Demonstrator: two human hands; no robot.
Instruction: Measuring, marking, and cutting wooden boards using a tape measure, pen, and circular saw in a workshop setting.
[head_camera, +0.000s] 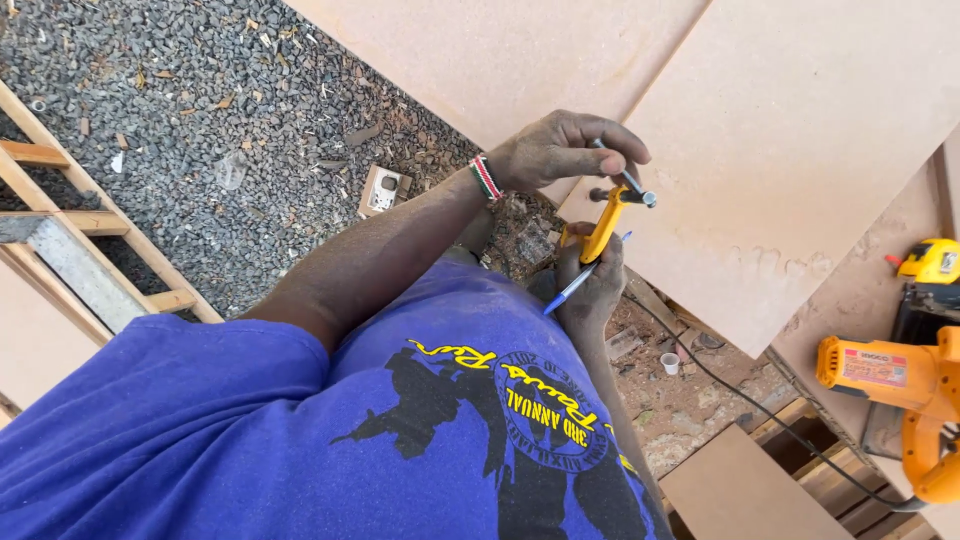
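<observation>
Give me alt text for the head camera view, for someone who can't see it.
Seen from above, a person in a blue shirt holds a small yellow tool in the right hand along with a blue pen, while the left hand grips the tool's metal tip. Brown boards lie ahead, gravel to one side, and an orange power tool at the edge.

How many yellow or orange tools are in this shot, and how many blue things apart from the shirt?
Yellow hand tool, gripped in the right hand with the left hand at its metal tip: 1
Orange power tool at the right edge: 1
Yellow and black tool behind it: 1
Blue pen, also in the right hand: 1
Total: 4
</observation>
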